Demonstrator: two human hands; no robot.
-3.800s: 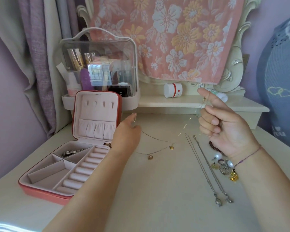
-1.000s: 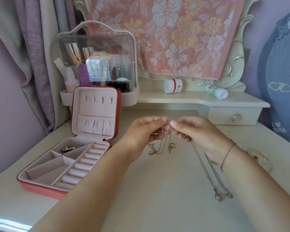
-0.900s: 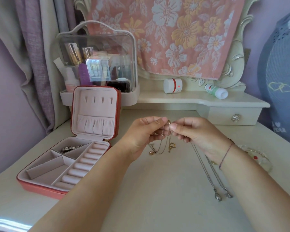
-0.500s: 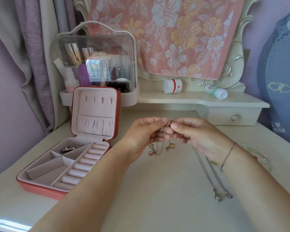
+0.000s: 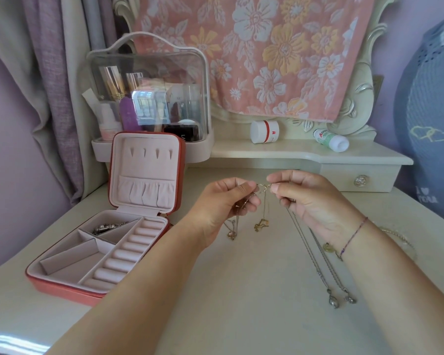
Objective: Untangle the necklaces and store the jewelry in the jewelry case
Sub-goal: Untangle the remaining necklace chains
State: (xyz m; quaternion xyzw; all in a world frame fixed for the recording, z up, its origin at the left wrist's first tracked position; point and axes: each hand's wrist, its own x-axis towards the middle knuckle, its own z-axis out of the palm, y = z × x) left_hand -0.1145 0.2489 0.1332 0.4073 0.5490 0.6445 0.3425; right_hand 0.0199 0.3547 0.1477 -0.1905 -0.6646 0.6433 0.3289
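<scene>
Just right of the open jewelry case (image 5: 62, 290), above the table (image 5: 241, 303), both hands meet on the gold necklaces (image 5: 263, 186).

- Left hand (image 5: 223, 203): thumb and forefinger pinch the fine chain. The other fingers are curled in, with strands running down through the palm.
- Right hand (image 5: 310, 198): thumb and forefinger pinch the same chain. The remaining fingers are folded loosely beneath, and a thin cord bracelet (image 5: 354, 237) sits on the wrist.
- Only a short stretch of chain spans the gap between the two pinches.
- Two gold pendants hang below. One (image 5: 231, 234) is under the left hand; the other (image 5: 261, 224) is between the hands. Cannot tell whether either touches the table.

Further right of the case, the silver necklaces (image 5: 315, 257) lie on the table. Their far ends pass under the right hand, and their two pendants are at the near end. Whether that hand holds them cannot be told.

The case lid stands upright and the base lies flat. A silver piece (image 5: 105, 228) sits in the far compartment.

Behind the case stands a clear cosmetics box (image 5: 149, 90).
</scene>
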